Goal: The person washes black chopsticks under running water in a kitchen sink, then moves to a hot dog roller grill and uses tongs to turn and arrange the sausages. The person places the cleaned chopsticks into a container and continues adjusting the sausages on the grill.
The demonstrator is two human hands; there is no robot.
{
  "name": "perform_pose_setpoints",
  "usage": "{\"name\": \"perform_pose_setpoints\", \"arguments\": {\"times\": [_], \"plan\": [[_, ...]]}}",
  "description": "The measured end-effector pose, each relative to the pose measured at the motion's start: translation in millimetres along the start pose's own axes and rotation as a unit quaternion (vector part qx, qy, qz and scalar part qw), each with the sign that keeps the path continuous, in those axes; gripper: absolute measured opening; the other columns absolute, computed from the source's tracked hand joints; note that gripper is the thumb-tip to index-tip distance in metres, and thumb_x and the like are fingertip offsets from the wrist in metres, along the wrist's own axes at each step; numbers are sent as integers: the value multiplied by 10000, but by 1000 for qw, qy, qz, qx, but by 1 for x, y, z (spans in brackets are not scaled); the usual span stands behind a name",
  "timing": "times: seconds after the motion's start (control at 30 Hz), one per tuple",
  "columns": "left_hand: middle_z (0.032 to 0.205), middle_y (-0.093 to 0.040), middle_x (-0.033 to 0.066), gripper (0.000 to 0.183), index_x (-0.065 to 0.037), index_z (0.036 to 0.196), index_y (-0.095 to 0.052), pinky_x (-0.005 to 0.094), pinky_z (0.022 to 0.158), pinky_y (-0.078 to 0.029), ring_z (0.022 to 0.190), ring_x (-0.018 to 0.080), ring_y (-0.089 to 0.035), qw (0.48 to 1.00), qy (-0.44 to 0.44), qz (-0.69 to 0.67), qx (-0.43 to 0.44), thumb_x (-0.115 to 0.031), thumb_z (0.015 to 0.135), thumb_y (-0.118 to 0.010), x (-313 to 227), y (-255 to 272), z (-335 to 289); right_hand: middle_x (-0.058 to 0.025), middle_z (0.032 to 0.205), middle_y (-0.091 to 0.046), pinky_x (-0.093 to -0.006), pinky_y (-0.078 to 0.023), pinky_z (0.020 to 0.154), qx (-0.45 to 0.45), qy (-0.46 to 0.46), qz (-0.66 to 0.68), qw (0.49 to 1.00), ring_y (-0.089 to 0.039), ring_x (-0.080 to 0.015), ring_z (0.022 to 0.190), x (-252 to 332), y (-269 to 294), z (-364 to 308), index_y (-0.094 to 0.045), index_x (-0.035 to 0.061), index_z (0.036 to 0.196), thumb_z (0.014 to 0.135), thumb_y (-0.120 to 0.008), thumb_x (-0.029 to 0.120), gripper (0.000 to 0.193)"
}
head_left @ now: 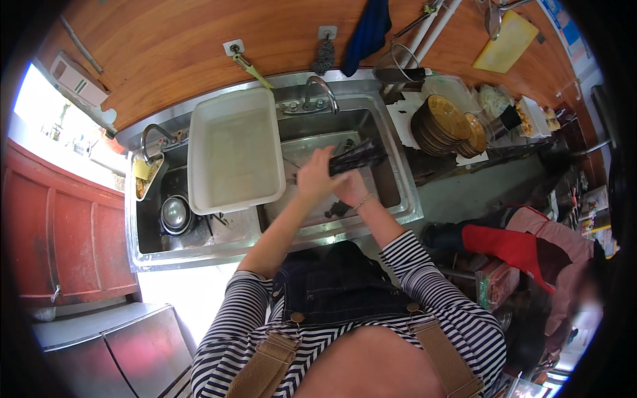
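Over the right sink basin, my two hands meet at a bundle of long, thin, dark sticks. They may be chopsticks, but blur hides their exact kind. My left hand is closed around the bundle's near left end. Just below it, my right hand, with a bracelet at the wrist, is closed against the same end; its fingers are partly hidden. Loose dark pieces lie on the basin floor under my hands. The bundle's far end points right, tilted over the basin.
A large white plastic tub of cloudy water straddles the sink's middle. Metal bowls sit in the left basin. A curved faucet rises behind. Stacked brown plates stand right. A bending person in red and pink is at lower right.
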State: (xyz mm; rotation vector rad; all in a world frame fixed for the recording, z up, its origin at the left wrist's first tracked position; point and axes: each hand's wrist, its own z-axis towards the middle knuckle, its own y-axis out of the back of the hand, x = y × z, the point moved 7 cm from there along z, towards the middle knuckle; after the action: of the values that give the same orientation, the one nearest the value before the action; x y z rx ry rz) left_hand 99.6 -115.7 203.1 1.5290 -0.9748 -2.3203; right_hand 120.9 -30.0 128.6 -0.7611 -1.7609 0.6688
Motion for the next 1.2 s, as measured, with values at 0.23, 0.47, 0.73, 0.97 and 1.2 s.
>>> {"name": "perform_pose_setpoints", "arguments": {"times": [0.23,0.47,0.73,0.97,1.2], "plan": [[1470,-232,227,631,-31,1412,-296,417,1092,-202,1345,412,-231,947,168,-234,-141,-451,943,-346,33,-23,13,-15,1353,-451,-317,-317,1060,69,49,133,988,-430,-171,1236,-7,-19,23,-413,124,1344,968,-346,385,463],[1504,-180,171,680,-8,1441,-189,326,1120,-122,1401,281,-137,901,191,-373,-115,-478,964,-302,55,-32,15,-12,1323,-482,-299,-336,1039,68,90,65,991,-457,-153,1202,-5,-42,27,-427,80,1332,982,-360,290,414],[1501,-200,132,670,-42,1446,-209,309,1108,-144,1385,249,-186,857,198,-468,-90,-491,960,-312,56,-46,25,11,1256,-520,-283,-346,1016,44,94,30,994,-474,-137,1169,4,-54,22,-462,93,1295,982,-356,320,401],[1509,-174,160,606,-113,1461,-203,475,1105,-85,1397,301,-157,941,216,-227,-125,-443,960,-285,60,-24,38,-28,1457,-324,-344,-337,1026,110,77,7,991,-395,-195,1274,8,-71,15,-296,120,1421,971,-311,488,581],[1468,-315,35,487,-128,1363,-401,557,1064,-127,1345,290,-290,966,119,-209,-95,-373,944,-361,19,-28,17,-41,853,-569,-290,-435,673,-59,151,13,987,-538,-153,766,49,-62,41,-524,79,1000,928,-544,283,217]]}}
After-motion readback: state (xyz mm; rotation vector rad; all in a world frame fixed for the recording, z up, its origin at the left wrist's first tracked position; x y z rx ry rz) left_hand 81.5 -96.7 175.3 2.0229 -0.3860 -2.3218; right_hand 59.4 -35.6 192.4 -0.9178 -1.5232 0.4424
